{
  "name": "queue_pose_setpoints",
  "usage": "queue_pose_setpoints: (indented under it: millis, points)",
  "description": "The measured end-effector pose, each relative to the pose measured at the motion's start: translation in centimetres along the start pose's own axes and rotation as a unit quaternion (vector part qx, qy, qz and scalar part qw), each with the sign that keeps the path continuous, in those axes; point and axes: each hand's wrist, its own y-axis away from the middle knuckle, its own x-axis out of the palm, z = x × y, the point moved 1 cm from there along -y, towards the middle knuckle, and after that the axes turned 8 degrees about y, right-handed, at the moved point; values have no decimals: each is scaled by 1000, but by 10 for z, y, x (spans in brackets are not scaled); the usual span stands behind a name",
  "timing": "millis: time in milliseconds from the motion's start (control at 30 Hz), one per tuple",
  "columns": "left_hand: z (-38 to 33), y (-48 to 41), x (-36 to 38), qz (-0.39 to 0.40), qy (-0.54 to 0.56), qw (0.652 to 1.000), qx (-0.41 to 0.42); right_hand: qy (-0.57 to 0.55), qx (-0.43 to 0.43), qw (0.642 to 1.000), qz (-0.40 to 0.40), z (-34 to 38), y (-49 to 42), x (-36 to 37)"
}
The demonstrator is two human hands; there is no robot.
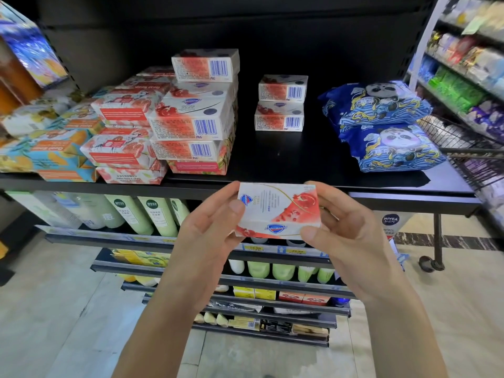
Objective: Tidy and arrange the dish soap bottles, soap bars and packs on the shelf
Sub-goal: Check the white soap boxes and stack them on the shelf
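A white and red soap box [278,211] is held in front of the black shelf's [286,156] front edge. My left hand [210,236] grips its left end and my right hand [343,230] grips its right end. On the shelf, two matching soap boxes [281,103] stand stacked in the middle. A taller, uneven pile of the same boxes [196,110] stands to their left. Wrapped red soap bars [122,140] and blue-orange soap bars [51,154] lie further left. Two blue panda packs [381,124] lie on the right.
Below the shelf, pale green bottles [152,214] stand on a lower shelf, with more bottles and small boxes on lower tiers. A wire basket [469,148] and a rack of packaged goods [469,64] are at the right. Bare shelf lies between the two-box stack and the front edge.
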Motion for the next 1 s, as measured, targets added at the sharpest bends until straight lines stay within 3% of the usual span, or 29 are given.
queue_pose_setpoints:
  millis: [367,667,1000]
  points:
    - [0,-1,2,-17,15,1000,-14,-25,-1,999,46,-3,-2,1]
    - [0,0,0,-30,24,999,10,30,51,996,-71,9,-1,13]
    - [-1,3,1,-26,12,999,18,48,22,996,-70,11,2,15]
